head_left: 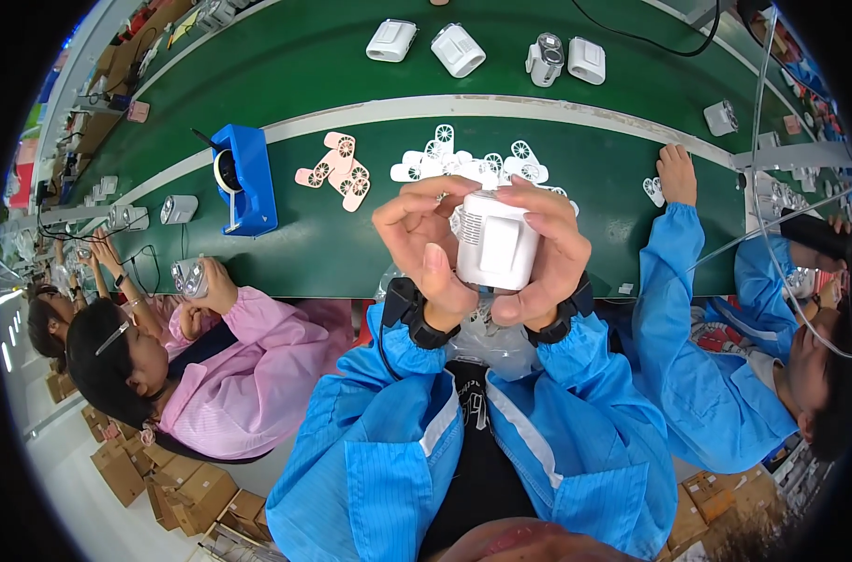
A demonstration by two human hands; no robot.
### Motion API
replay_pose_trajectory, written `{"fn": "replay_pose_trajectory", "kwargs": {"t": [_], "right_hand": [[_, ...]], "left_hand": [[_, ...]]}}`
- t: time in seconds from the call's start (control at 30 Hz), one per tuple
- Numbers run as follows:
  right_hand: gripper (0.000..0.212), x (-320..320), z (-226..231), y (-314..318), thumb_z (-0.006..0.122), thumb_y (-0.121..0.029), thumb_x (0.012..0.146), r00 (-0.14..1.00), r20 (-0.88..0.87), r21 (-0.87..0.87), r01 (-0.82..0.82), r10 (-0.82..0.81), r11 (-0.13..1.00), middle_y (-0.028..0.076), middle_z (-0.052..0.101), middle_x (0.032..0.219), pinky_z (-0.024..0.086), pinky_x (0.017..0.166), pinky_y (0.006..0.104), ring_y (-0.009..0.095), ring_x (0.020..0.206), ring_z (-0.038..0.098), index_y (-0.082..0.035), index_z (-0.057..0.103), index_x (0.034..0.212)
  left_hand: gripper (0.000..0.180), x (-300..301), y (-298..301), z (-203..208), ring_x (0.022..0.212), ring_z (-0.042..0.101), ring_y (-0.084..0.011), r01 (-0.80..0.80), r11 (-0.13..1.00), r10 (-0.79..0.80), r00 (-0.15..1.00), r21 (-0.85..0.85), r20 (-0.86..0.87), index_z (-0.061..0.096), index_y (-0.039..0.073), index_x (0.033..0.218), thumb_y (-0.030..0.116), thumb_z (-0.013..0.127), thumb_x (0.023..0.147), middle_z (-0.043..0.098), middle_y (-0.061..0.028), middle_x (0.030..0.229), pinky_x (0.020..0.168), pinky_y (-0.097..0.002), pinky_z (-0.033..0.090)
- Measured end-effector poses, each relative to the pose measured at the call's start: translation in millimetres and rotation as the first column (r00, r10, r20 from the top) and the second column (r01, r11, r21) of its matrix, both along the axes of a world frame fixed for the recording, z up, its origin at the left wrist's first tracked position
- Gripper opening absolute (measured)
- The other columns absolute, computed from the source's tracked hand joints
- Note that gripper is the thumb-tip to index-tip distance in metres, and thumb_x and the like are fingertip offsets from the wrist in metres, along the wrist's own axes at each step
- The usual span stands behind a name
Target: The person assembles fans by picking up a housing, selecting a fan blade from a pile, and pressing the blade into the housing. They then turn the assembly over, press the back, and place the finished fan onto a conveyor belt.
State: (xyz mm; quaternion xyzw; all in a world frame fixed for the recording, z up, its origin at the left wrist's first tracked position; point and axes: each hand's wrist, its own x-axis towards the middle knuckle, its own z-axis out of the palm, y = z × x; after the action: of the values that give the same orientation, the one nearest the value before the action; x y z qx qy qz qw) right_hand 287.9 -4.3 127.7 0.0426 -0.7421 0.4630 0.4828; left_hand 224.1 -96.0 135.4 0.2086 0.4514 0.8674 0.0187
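Between my two hands, over the near side of the green table, is a small white plastic device (pixel 497 245) with rounded corners. It has a raised block on its face and rows of vent slots at one side. My left hand (pixel 424 245) curls round its left side, fingertips at the top edge. My right hand (pixel 559 245) grips the right side, fingers over the upper corner and thumb below. Behind the hands lies a spread of flat white pieces (pixel 442 140) with spoked round openings, partly hidden by my fingers.
Similar pink pieces (pixel 340 171) lie left of the white ones, beside a blue tape dispenser (pixel 255 183). Several white devices (pixel 458 51) stand beyond the pale ledge (pixel 370 110). A co-worker in pink (pixel 248 375) sits left; another in blue (pixel 716 375) reaches onto the table at right.
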Motion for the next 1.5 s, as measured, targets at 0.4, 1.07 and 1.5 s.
{"fn": "replay_pose_trajectory", "kwargs": {"t": [0.4,1.07,1.5], "right_hand": [[0.080,-1,-5,0,0.054,-0.071,0.100,0.992,0.110,-0.091,0.068,-0.058,0.994,0.027,0.064,0.120,0.054,0.091,0.0450,0.032,0.104,0.066,0.000,0.043,0.136],[0.047,-74,-44,54,0.049,-0.041,0.113,0.908,0.407,-0.428,0.284,-0.098,0.858,0.011,0.068,0.118,0.054,0.080,0.0302,0.016,0.101,0.066,-0.004,0.056,0.140],[0.070,-73,-96,309,0.080,-0.051,0.084,0.162,0.655,0.513,0.622,-0.738,0.592,0.027,0.064,0.131,0.054,0.094,0.0537,0.047,0.118,0.064,-0.003,0.063,0.133]], "left_hand": [[0.046,-3,8,-9,0.100,0.063,-0.0308,0.055,0.998,-0.056,0.996,-0.024,-0.071,0.040,0.000,0.119,0.040,0.056,0.101,0.057,-0.0256,0.113,0.089,-0.0451,0.053],[0.056,-82,44,-55,0.120,0.068,-0.0332,-0.134,0.782,-0.216,0.858,-0.609,-0.466,0.057,0.002,0.130,0.009,0.085,0.082,0.064,-0.0205,0.136,0.102,-0.0414,0.054],[0.076,-306,26,-109,0.093,0.072,-0.0228,-0.163,0.495,-0.262,0.909,-0.853,-0.325,0.059,-0.001,0.125,0.026,0.101,0.067,0.074,-0.0127,0.103,0.086,-0.0373,0.058]]}}
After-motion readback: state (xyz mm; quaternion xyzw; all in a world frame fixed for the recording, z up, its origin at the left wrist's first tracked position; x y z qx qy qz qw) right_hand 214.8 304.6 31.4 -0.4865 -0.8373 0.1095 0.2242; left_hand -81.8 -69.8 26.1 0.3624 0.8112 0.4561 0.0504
